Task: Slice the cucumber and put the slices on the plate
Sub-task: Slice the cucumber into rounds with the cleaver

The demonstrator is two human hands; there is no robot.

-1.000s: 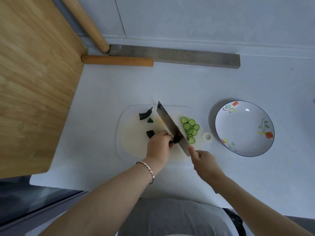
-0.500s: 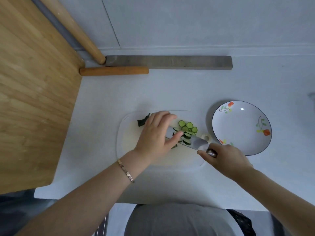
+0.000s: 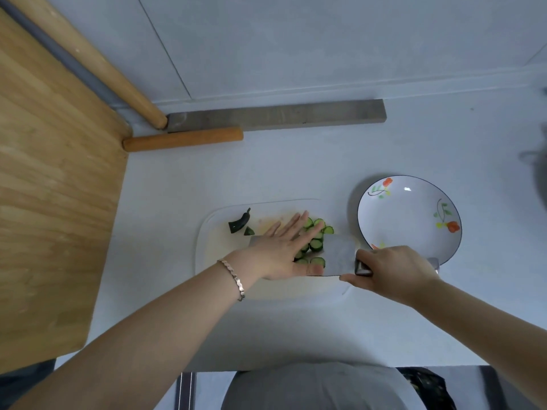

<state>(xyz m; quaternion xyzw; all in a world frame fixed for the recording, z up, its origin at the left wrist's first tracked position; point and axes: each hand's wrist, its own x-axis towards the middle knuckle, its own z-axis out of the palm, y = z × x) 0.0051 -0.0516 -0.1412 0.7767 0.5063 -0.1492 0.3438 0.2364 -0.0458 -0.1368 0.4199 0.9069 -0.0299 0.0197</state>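
Note:
Several green cucumber slices (image 3: 317,243) lie heaped on the flat blade of a cleaver (image 3: 337,257), over the translucent cutting board (image 3: 213,247). My left hand (image 3: 284,250) lies flat and spread on the slices, thumb resting on the blade. My right hand (image 3: 390,269) grips the cleaver's handle at the board's right end. A dark cucumber end (image 3: 239,222) and a small green scrap (image 3: 249,231) lie at the board's far left. The white flowered plate (image 3: 414,208) stands just right of the board, with nothing on it.
A wooden board (image 3: 53,202) leans at the left. A short wooden rolling pin (image 3: 182,139) and a grey stone bar (image 3: 275,115) lie at the back by the wall, with a longer wooden pole (image 3: 97,63) leaning above. The counter's front edge runs below my arms.
The cleaver went from upright cutting to lying flat under the slices. My left hand opened and spread over the slices. My right hand shifted right along the handle.

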